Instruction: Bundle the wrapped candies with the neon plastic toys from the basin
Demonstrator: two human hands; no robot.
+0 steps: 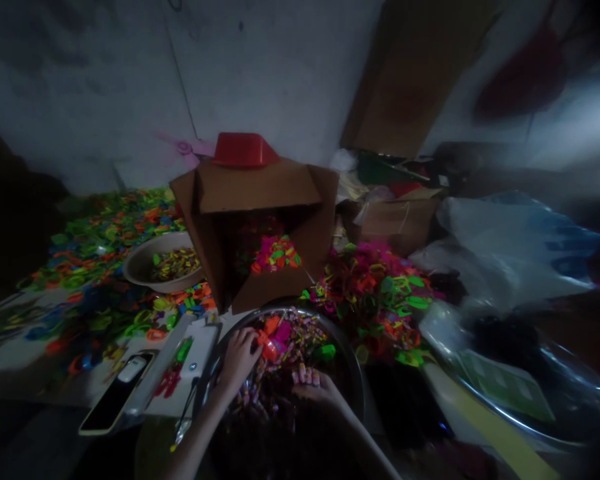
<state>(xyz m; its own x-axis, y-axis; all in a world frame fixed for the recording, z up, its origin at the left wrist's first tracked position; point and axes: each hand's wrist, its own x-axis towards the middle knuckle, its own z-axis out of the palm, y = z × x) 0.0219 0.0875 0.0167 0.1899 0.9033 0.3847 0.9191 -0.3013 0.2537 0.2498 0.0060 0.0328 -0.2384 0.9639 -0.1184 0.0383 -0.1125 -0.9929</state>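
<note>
A wide metal bowl point(357, 360) stands in front of me, holding many small wrapped pieces point(305, 333) in mixed colours. My left hand point(241, 357) is over its left side, fingers closed on an orange plastic piece point(269, 348). Right beside that lies a pink plastic piece point(281, 333). My right hand point(317, 388) is inside the bowl on the right, its fingers curled; small patterned bits show at the fingertips, and I cannot make out what it grips. A green plastic piece point(325, 352) lies in the bowl just beyond this hand.
Behind the bowl, an open cardboard box point(260, 187) lies on its side with a red tub point(245, 150) on top. Colourful plastic pieces heap at left point(115, 227) and right point(380, 287). A beige basin point(135, 267), a phone point(117, 393) and a plastic bag point(505, 247) are nearby.
</note>
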